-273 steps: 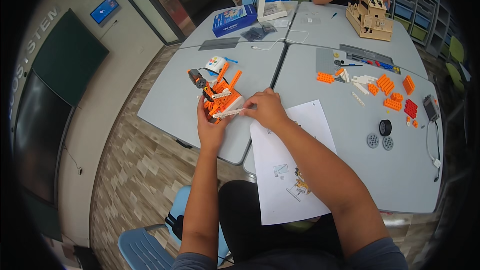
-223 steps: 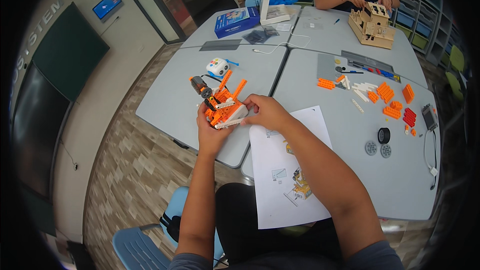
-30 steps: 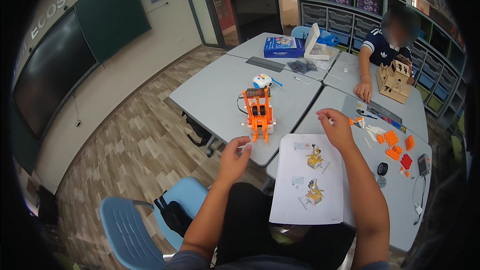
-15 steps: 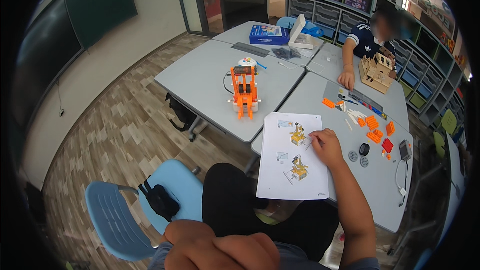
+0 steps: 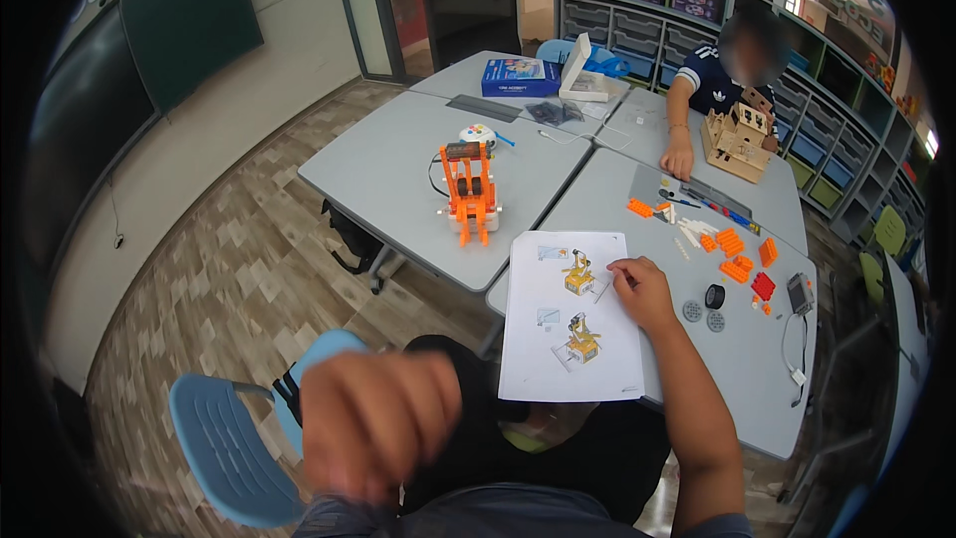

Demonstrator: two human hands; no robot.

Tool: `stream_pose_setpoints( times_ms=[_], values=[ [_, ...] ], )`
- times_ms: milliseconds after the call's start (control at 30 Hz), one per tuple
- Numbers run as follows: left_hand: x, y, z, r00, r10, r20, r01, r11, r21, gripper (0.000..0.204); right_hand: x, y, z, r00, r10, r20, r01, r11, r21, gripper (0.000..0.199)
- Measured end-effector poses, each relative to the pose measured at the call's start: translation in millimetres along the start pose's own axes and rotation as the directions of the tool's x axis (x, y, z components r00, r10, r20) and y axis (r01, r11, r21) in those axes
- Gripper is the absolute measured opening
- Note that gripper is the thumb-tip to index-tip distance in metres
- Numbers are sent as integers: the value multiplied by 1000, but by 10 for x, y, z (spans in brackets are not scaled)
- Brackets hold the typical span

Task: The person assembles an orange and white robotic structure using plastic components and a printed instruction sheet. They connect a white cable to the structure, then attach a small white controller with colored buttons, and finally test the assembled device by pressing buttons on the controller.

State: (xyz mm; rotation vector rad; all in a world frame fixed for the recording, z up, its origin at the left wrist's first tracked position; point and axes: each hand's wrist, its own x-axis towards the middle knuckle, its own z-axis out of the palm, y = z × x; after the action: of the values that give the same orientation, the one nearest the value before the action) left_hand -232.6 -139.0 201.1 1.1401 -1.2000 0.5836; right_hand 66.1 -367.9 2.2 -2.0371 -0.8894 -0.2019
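Observation:
An instruction booklet (image 5: 533, 364) with two drawings of a yellow model lies over the near table edge, partly above my lap. At its upper right side my right hand (image 5: 645, 296) grips the page edge with curled fingers. My left hand (image 5: 373, 418) is raised above my lap, close in view and smeared by motion; no object shows in it. An orange and white brick-built model (image 5: 470, 201) with a black wheel stands upright on the table, beyond the booklet and to its left.
Orange bricks (image 5: 730, 241), white pieces (image 5: 689, 227), a black wheel (image 5: 715, 296) and a grey device (image 5: 800, 294) with a cable lie right. A blue box (image 5: 520, 78) stands far back. Across the table a person's hand (image 5: 677, 159) rests near a wooden model (image 5: 735, 144). A blue chair (image 5: 231, 448) is at left.
My left hand has risen forward and left from near my body. My right hand stays at the booklet's edge. The whole view has shifted slightly.

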Motion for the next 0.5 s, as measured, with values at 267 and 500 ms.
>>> stream_pose_setpoints(
  times_ms=[267, 500],
  values=[
    [-1702, -1597, -1766, 258, -95, -961, 925, 311, 218, 40, 32, 26, 37, 998, 55, -6, -55, 998, 13, 16],
    [-1590, -2209, -1428, 115, -196, -974, 845, 534, -7, 60, -35, 151, -42, 994, 111, -23, -109, 992, 58, 17]
  ],
)
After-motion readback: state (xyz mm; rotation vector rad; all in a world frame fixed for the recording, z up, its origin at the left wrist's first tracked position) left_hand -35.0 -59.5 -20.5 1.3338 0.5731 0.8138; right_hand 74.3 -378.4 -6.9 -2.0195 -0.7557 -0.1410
